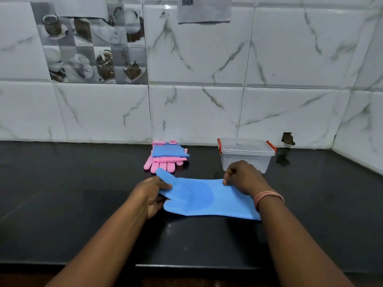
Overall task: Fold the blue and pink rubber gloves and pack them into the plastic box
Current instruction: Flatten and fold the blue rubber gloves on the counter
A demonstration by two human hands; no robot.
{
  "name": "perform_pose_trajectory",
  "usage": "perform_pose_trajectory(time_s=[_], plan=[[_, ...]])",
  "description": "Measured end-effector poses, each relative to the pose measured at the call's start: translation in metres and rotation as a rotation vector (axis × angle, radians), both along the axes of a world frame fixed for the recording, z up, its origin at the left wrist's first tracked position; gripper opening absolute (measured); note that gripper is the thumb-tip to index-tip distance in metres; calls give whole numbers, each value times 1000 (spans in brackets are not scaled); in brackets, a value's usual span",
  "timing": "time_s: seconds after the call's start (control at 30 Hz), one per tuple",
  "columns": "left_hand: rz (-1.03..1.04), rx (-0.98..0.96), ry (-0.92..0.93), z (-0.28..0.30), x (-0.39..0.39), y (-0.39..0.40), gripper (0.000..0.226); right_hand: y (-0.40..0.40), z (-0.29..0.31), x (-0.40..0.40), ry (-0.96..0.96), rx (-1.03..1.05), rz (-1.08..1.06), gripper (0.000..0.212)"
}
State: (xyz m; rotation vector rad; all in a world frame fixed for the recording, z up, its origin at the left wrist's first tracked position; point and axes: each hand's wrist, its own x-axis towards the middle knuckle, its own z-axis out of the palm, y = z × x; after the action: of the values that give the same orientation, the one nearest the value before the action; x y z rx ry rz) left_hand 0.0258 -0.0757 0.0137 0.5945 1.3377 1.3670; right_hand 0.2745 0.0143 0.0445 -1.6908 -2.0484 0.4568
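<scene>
A blue rubber glove [207,198] lies flat across the black counter [62,193], fingers to the left, cuff to the right. My left hand [151,193] grips its finger end. My right hand [244,176] pinches the far edge near the cuff. Behind it, against the wall, lies a pile of gloves [165,157]: a folded blue one on top of pink ones with their fingers pointing toward me. The clear plastic box [246,154] with red clips stands at the back right, its lid on.
A white marble-tile wall rises behind the counter and along the right side. A small hole in the tile [288,139] sits just right of the box. The counter's front edge [196,266] runs below my forearms.
</scene>
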Motion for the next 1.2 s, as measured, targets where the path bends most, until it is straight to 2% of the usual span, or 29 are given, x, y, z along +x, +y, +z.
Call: perform_pose_trajectory(time_s=[0.07, 0.13, 0.27, 0.43, 0.5, 0.57, 0.67, 0.7, 0.73, 0.8, 0.83, 0.87, 0.9, 0.93, 1.03, 1.1, 1.13, 1.2], plan=[[-34, 30, 9, 4, -6, -3, 25, 1, 1, 0, 34, 89, -18, 6], [-17, -8, 48, 5, -12, -5, 27, 5, -4, 1, 36, 75, -23, 7], [-9, -107, 45, 0, -19, -8, 20, 5, -22, 4, -168, -80, -18, 1], [-27, 51, 279, 8, -11, 4, 15, -6, -15, -6, -288, -164, 73, 34], [-13, 166, 437, 12, -4, 7, 28, -12, -13, -17, -293, -151, 117, 44], [-73, 331, 602, 27, 5, 9, 37, -17, -9, -26, -191, -124, 182, 52], [-321, 541, 703, 67, 17, 5, 37, -20, 3, -30, 230, -198, 297, 76], [-392, 580, 679, 80, 17, 5, 39, -20, 6, -29, 409, -266, 359, 83], [-443, 618, 627, 92, 15, 5, 43, -20, 10, -28, 577, -318, 438, 81], [-434, 665, 484, 106, 7, 12, 44, -27, 19, -27, 847, -325, 584, 52], [-374, 664, 419, 109, 1, 19, 36, -30, 22, -27, 981, -312, 617, 42], [-322, 630, 353, 109, -5, 26, 28, -34, 25, -27, 1113, -313, 633, 38], [-295, 572, 265, 105, -9, 31, 29, -34, 25, -28, 1215, -311, 636, 38], [-298, 483, 158, 97, -12, 33, 40, -33, 25, -29, 1286, -303, 626, 39], [-393, 195, -222, 60, -10, 27, 88, -27, 24, -34, 1358, -280, 544, 35], [-455, 94, -320, 39, 0, 13, 104, -25, 21, -37, 1395, -345, 518, 33], [-500, 94, -350, 36, 8, 5, 102, -25, 20, -39, 1388, -366, 506, 33], [-500, 184, -430, 46, 24, -4, 78, -25, 20, -45, 1334, -370, 480, 33]])
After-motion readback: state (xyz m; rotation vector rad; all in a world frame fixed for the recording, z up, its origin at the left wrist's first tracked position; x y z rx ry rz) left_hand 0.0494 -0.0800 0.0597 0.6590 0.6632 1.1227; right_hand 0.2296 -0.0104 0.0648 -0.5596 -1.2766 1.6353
